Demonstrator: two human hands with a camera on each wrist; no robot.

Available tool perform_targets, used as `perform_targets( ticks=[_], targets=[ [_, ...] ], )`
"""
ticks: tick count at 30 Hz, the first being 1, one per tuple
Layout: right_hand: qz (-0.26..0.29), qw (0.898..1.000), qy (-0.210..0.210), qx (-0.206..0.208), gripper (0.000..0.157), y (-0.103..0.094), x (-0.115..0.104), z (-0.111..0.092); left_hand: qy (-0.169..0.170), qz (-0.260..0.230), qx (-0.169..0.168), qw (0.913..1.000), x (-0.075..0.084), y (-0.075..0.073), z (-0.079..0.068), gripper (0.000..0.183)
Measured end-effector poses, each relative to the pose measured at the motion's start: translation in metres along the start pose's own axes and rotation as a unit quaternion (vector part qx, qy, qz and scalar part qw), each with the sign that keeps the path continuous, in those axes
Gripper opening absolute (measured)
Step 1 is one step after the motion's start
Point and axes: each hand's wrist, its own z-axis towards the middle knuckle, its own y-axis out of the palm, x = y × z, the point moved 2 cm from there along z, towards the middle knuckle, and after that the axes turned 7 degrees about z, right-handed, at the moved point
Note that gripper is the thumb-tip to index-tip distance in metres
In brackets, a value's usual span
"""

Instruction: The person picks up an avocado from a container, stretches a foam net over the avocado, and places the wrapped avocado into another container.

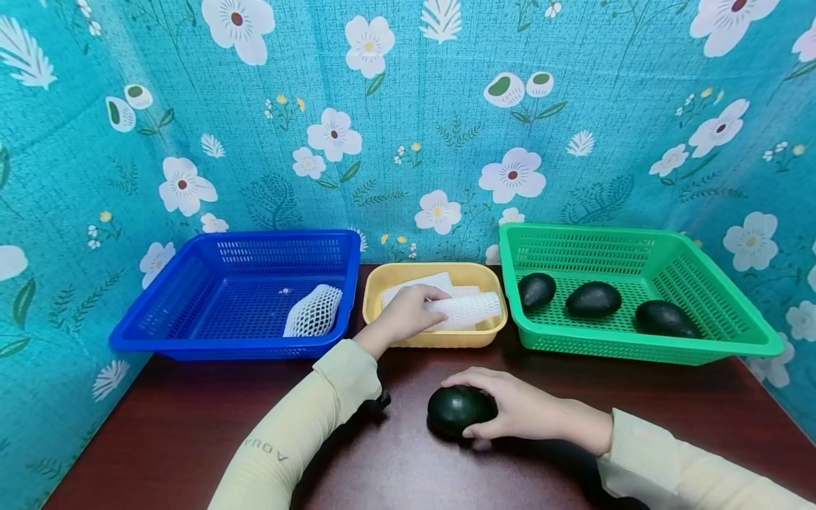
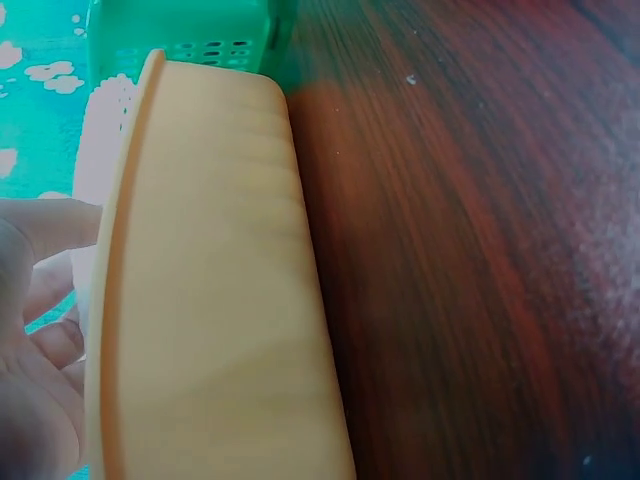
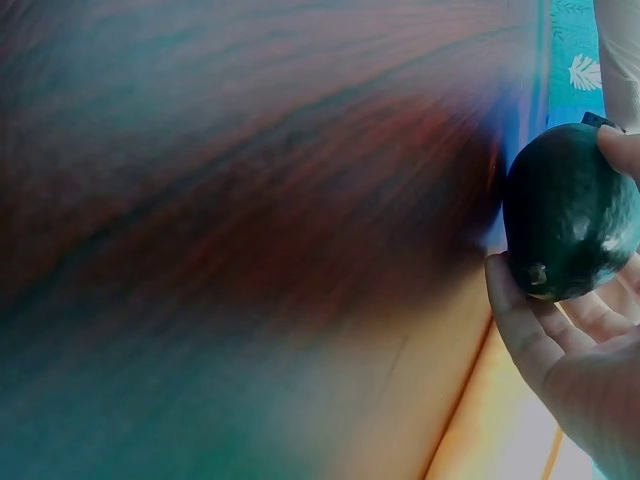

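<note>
In the head view my left hand point(image 1: 408, 312) reaches into the yellow basket point(image 1: 446, 341) and pinches a white foam net sleeve point(image 1: 474, 309) between thumb and fingers. More white foam sleeves point(image 1: 417, 282) lie beneath it. The left wrist view shows part of that hand point(image 2: 45, 330) behind the basket's wall. My right hand point(image 1: 523, 407) holds a dark green avocado point(image 1: 454, 411) at the table, its fingers curled round one side. Seen from the right wrist, the avocado point(image 3: 570, 215) sits between thumb and fingers.
A blue basket point(image 1: 223, 345) on the left contains one item in a white foam net point(image 1: 314, 312). The green basket point(image 1: 637, 348) on the right contains three dark avocados point(image 1: 593, 299). All three baskets stand along the back of the brown table point(image 1: 395, 460), before a flowered curtain point(image 1: 408, 142).
</note>
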Motion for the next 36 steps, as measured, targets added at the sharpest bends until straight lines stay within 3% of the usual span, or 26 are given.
perform_targets(
  ticks=[17, 28, 36],
  targets=[
    [-0.023, 0.999, -0.003, -0.033, 0.07, -0.002, -0.004, -0.002, 0.001, 0.001, 0.027, 0.9996, 0.006, -0.01, -0.01, 0.031],
    [-0.042, 0.999, -0.012, -0.031, 0.076, -0.006, -0.005, -0.002, 0.007, -0.015, 0.045, 0.9989, 0.013, -0.028, -0.022, 0.034],
    [-0.032, 0.999, -0.022, -0.028, 0.072, -0.016, -0.01, 0.002, 0.017, -0.011, 0.051, 0.9985, 0.017, -0.038, -0.027, 0.035]
  ],
)
